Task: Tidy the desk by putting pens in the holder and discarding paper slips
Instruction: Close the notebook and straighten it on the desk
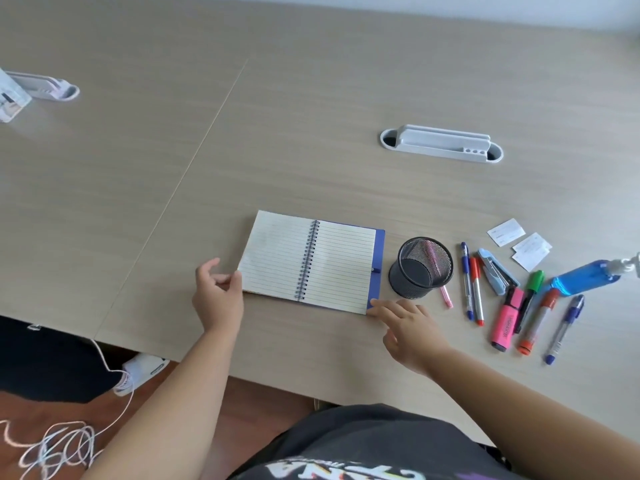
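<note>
A black mesh pen holder (420,268) stands empty on the desk right of an open spiral notebook (311,262). A thin pink pen (445,294) lies behind and beside the holder. Further right lie several pens and markers: a blue pen (467,280), a red pen (476,289), a pink highlighter (506,320), a green marker (533,285), an orange marker (538,322) and another blue pen (564,329). White paper slips (519,242) lie at the far right. My left hand (218,294) touches the notebook's left edge, fingers apart. My right hand (407,329) rests at its lower right corner, empty.
A blue stapler (497,270) lies among the pens and a blue bottle (585,276) lies at the right edge. A grey cable tray (441,143) sits further back, another (45,86) at the far left. The desk's front edge is close to my body.
</note>
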A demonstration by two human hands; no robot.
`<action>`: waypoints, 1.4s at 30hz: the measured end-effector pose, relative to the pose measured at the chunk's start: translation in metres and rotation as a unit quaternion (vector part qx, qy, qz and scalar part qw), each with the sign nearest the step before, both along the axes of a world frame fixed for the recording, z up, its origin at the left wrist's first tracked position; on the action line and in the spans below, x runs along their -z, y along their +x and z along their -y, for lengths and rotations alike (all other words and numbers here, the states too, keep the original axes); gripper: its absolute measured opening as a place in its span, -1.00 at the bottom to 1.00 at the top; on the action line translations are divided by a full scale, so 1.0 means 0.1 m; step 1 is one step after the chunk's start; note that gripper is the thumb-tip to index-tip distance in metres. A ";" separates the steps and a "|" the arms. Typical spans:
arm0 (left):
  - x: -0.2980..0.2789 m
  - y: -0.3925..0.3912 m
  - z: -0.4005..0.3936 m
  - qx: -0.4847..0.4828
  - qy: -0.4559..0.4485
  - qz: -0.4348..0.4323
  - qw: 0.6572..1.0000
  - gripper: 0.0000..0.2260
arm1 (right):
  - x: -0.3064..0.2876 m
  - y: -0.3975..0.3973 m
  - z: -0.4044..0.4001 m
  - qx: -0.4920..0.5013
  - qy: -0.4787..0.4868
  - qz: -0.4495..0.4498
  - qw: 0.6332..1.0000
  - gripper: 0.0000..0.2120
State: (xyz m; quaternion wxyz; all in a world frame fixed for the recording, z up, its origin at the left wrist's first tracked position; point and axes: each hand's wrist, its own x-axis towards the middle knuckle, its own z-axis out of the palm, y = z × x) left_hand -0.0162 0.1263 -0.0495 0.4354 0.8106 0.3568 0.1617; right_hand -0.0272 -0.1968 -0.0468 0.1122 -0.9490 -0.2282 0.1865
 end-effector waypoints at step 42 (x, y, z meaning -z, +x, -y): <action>0.36 2.25 0.51 0.525 0.296 -0.219 0.767 -0.44 | 0.28 1.54 -1.06 0.340 -0.049 -0.026 0.939 -0.32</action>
